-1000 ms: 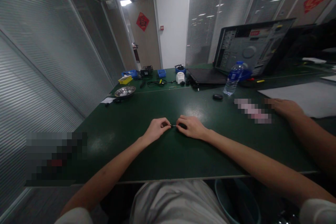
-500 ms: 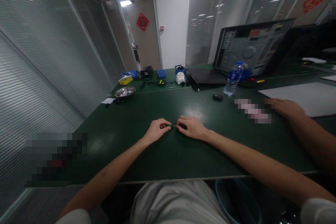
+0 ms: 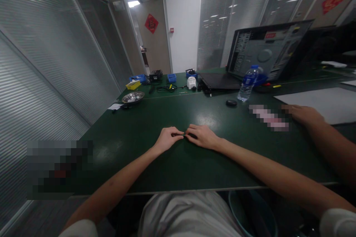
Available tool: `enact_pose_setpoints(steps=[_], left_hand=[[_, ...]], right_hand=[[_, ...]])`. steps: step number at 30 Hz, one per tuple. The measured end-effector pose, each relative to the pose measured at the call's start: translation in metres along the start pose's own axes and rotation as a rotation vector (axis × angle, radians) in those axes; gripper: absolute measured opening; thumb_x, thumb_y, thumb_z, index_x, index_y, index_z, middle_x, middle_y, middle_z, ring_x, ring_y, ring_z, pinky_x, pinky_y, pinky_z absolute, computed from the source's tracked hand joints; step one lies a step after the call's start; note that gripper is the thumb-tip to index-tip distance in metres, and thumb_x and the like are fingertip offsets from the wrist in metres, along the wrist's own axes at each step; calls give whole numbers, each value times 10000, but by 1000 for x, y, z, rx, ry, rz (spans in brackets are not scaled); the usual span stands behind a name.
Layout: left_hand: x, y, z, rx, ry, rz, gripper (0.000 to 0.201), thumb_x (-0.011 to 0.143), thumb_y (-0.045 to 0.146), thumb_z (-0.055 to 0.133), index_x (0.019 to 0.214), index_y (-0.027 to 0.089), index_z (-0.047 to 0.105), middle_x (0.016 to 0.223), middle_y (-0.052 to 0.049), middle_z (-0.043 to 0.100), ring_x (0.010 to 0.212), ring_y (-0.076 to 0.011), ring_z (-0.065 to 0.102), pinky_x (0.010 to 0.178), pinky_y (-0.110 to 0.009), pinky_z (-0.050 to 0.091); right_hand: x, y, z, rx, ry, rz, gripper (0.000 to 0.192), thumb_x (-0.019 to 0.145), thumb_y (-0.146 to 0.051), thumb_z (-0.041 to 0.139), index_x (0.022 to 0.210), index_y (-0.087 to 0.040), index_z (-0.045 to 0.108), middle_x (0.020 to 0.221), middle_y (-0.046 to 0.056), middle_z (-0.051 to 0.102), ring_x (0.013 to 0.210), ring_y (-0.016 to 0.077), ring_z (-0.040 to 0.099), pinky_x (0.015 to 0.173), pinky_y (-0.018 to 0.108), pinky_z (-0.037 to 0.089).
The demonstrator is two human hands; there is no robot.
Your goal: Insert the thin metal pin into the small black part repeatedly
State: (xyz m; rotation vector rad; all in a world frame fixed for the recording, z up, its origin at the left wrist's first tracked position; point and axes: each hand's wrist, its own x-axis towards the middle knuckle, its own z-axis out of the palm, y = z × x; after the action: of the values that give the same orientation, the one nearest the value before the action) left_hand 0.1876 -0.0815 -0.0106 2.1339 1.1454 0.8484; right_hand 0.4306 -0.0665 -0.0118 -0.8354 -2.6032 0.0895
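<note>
Low over the green tabletop point(image 3: 133, 129), my left hand point(image 3: 167, 139) pinches with thumb and forefinger. My right hand point(image 3: 202, 136) faces it, its fingers also closed in a pinch. Where the fingertips almost meet, a tiny dark piece point(image 3: 184, 134) shows, thin and partly hidden. It is too small for me to name, and I cannot tell whether it is one part or two.
A metal dish point(image 3: 133, 97) with small pale items lies at left. Blue trays point(image 3: 171, 78), a yellow box point(image 3: 133, 85), cables and a white device point(image 3: 191, 83) line the back. A water bottle point(image 3: 247, 83), black mouse-like object point(image 3: 231, 103), computer case point(image 3: 264, 53) and another person's hand point(image 3: 306, 114) are at right.
My hands have drawn closer together, mainly my left hand moving right. The gap that showed the small thin piece between the fingertips is now nearly closed.
</note>
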Motion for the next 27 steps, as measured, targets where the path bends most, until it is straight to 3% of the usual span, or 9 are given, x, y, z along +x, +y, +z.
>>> enact_pose_setpoints(steps=[13,20,27], left_hand=[[0,-5,6,-39,42,-57,201,850,338,747,1009,242,822,992,-52,793,879,-222,704,828,-338,521],[8,-16,-8,71,124,-2,215,897,372,706,1040,245,804,1000,-67,740,879,-213,642,794,-340,492],[11,-24,-13,232,14,24,222,940,320,649,1108,255,779,1065,-64,688,1014,-240,598,891,-376,463]], right_hand=[[1,1,0,9,-20,-18,237,1061,-346,459,1092,-201,644,1002,56,622,801,157,598,674,260,395],[0,2,0,0,-21,-22,238,1056,-359,473,1098,-215,657,997,49,622,787,155,595,666,260,387],[-1,1,-2,-10,-8,-11,254,1062,-380,464,1099,-216,655,995,41,623,750,143,578,639,260,368]])
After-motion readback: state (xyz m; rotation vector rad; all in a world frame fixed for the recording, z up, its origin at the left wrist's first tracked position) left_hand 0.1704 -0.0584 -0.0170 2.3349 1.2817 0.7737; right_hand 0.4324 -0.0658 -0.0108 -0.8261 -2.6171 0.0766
